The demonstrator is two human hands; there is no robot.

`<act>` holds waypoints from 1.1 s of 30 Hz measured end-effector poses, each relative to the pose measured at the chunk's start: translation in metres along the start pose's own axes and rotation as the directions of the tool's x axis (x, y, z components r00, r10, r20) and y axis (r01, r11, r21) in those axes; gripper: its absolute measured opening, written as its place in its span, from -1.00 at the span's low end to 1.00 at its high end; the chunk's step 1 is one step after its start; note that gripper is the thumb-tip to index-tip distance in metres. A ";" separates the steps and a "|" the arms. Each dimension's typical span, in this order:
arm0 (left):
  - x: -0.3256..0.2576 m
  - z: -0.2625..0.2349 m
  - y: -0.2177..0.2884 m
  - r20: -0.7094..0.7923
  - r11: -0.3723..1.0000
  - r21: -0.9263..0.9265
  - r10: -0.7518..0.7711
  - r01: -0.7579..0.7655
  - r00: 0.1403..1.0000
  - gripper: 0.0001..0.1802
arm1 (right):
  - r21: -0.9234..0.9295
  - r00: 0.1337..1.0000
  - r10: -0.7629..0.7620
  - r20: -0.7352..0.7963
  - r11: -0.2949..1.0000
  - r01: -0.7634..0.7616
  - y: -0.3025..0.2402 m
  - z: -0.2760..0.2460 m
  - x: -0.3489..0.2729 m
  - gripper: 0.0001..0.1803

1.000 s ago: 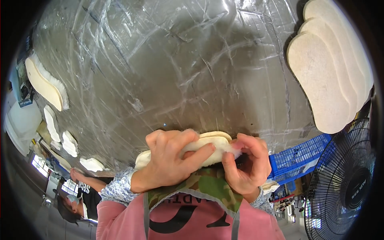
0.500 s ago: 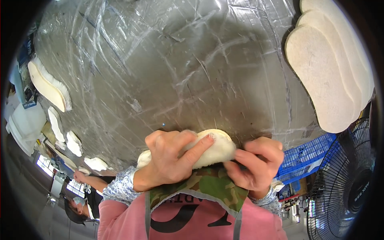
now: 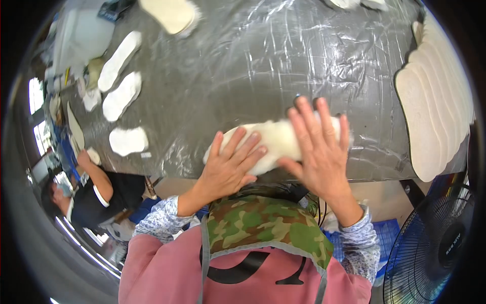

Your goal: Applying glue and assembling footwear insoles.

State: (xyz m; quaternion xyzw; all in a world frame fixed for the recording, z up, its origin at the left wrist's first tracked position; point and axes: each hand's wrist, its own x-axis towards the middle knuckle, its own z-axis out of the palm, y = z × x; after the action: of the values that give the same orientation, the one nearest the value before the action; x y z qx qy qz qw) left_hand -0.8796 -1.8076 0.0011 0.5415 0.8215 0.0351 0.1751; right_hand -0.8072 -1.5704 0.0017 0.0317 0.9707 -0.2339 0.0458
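- Head view, only one: left hand (image 3: 230, 164) lies flat, fingers spread, palm down on the near-left end of a pale dough piece (image 3: 276, 142). Nothing gripped.
- Right hand (image 3: 319, 147) is likewise flat and open, fingers splayed over the right half of the dough piece, pressing rather than holding.
- Dough piece sits on the table (image 3: 243, 66), close to its near edge, on the crinkled plastic sheet (image 3: 304, 50) that covers the top.
- Judgement: the step looks like pressing or flattening the piece into a long oval. To do it well, keep both palms level, spread pressure evenly end to end, and stay clear of the table edge so the piece does not slide off with the loose film.
- Stack of flattened ovals (image 3: 430, 111) lies overlapped at the far right of the table; several single ovals (image 3: 120, 96) lie well apart at the left.
- Another person (image 3: 96, 190) sits low at the left, beside the table; their hands are hard to make out.
- Fan (image 3: 435, 248) stands lower right, partly cut off by the frame.
- Hidden: the middle of the dough piece under both hands, so its thickness cannot be judged. Camouflage apron bib (image 3: 263, 225) blocks the table's underside.
- Fisheye rim bends the top-left items; what they are is unclear.
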 end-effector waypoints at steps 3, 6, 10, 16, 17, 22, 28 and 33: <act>-0.027 0.004 -0.007 -0.096 0.993 -0.047 -0.111 0.107 0.989 -0.30 | -0.054 0.997 -0.017 -0.070 0.998 0.013 -0.001 0.002 -0.004 0.00; -0.060 0.017 -0.008 -0.260 0.957 -0.226 -0.238 0.180 0.936 -0.29 | -0.101 0.994 -0.026 -0.107 0.995 0.015 -0.006 -0.004 -0.005 0.00; -0.083 0.013 0.000 -0.361 0.846 -0.489 -0.418 0.213 0.834 -0.32 | -0.107 0.976 -0.199 -0.091 0.976 0.189 -0.035 -0.010 0.006 -0.09; -0.060 0.008 0.014 -0.484 0.730 -0.677 -0.542 0.098 0.687 -0.38 | 0.142 0.966 -0.243 -0.089 0.957 0.253 -0.037 -0.011 0.000 -0.44; -0.060 0.010 0.012 -0.496 0.730 -0.678 -0.540 0.086 0.680 -0.38 | 0.205 0.976 -0.208 -0.066 0.954 0.217 -0.039 -0.013 -0.004 -0.46; -0.057 -0.002 -0.008 -0.530 0.478 -0.836 -0.580 -0.269 0.619 -0.77 | 0.122 0.874 -0.320 -0.366 0.915 0.386 -0.067 -0.027 -0.012 -0.65; -0.069 -0.043 -0.019 -0.610 0.473 -0.789 -0.525 -0.392 0.594 -0.81 | 0.141 0.844 -0.316 -0.433 0.901 0.410 -0.082 -0.028 -0.016 -0.60; -0.072 -0.058 -0.014 -0.609 0.373 -0.790 -0.569 -0.487 0.553 -0.83 | 0.220 0.819 -0.278 -0.502 0.875 0.432 -0.089 -0.025 -0.016 -0.63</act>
State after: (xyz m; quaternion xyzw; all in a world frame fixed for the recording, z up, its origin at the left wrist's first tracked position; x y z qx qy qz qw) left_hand -0.8856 -1.8708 0.0699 0.2294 0.6388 0.7336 0.0354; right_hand -0.8008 -1.6389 0.0662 -0.0911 0.8902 -0.3801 -0.2339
